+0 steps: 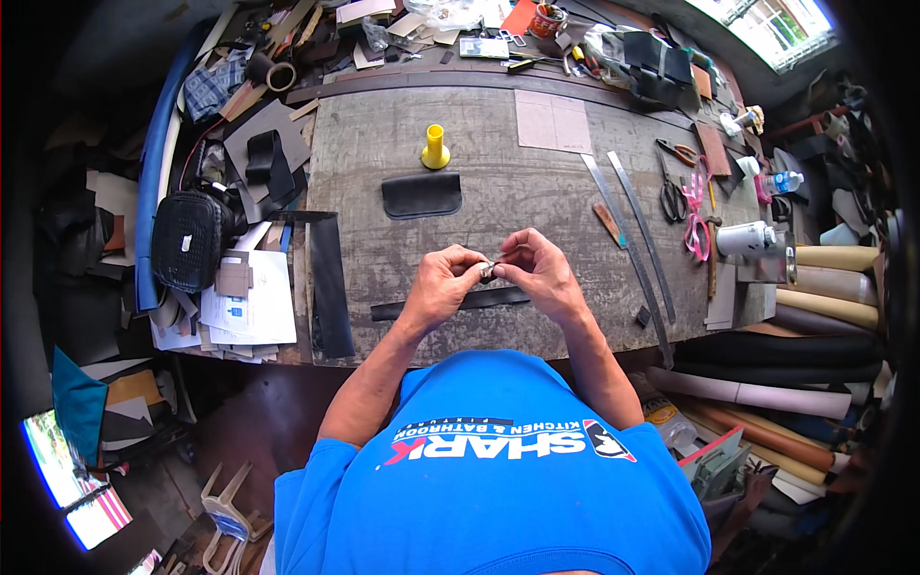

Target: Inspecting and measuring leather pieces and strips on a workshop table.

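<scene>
Above the worktable, left hand and right hand pinch a small shiny piece between them.
A black strip runs beneath, partly hidden; beyond sit a black flap and yellow flared tube, long grey strips to the right.

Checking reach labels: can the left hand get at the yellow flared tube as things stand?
Probably yes: only a flat black piece lies between the left hand and the yellow flared tube, seemingly easy to reach over. But that hand is pinching a small shiny piece.
</scene>
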Tool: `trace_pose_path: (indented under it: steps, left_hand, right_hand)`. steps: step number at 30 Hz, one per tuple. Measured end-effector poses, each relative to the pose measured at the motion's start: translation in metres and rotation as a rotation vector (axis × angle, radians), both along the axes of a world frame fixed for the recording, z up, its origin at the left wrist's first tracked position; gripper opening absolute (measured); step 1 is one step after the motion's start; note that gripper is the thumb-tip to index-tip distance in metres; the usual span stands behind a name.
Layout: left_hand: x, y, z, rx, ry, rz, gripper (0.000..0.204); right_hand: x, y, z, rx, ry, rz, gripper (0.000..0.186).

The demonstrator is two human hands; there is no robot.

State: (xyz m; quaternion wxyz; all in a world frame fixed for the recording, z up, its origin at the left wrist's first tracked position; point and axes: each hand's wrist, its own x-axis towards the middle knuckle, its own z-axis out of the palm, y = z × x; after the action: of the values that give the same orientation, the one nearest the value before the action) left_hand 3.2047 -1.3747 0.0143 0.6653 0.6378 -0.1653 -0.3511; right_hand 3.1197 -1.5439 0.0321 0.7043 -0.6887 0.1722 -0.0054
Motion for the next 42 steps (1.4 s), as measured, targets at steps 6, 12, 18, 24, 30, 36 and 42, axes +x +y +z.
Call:
trace_pose_path:
  steps: [6, 12, 18, 24, 30, 36, 42]
  left_hand:
    - [-0.001, 0.003, 0.015, 0.038, -0.034, -0.072, 0.013]
    - [-0.021, 0.002, 0.005, -0.031, 0.173, 0.103, 0.015]
    - [-0.026, -0.003, 0.010, -0.018, 0.174, 0.109, 0.015]
    - [-0.029, -0.008, 0.009, -0.012, 0.163, 0.100, 0.012]
    - [-0.028, -0.008, 0.009, -0.062, 0.195, 0.053, 0.011]
    - [-0.022, 0.001, 0.008, -0.004, 0.174, -0.074, 0.011]
    - [-0.027, 0.008, -0.011, 0.037, 0.145, -0.136, 0.012]
  right_hand:
    - [-0.007, 0.002, 0.008, -0.256, -0.174, 0.111, 0.023]
    - [-0.017, 0.011, 0.009, -0.291, -0.198, 0.014, 0.019]
    - [-0.022, 0.012, 0.002, -0.264, -0.190, -0.045, 0.019]
    - [-0.027, 0.012, 0.004, 0.021, -0.086, -0.102, 0.027]
    - [-0.030, 0.008, 0.007, 0.127, -0.028, -0.075, 0.030]
    - [-0.027, 0.003, 0.012, -0.103, -0.016, 0.033, 0.029]
    - [-0.024, 0.002, 0.009, -0.310, 0.015, 0.199, 0.028]
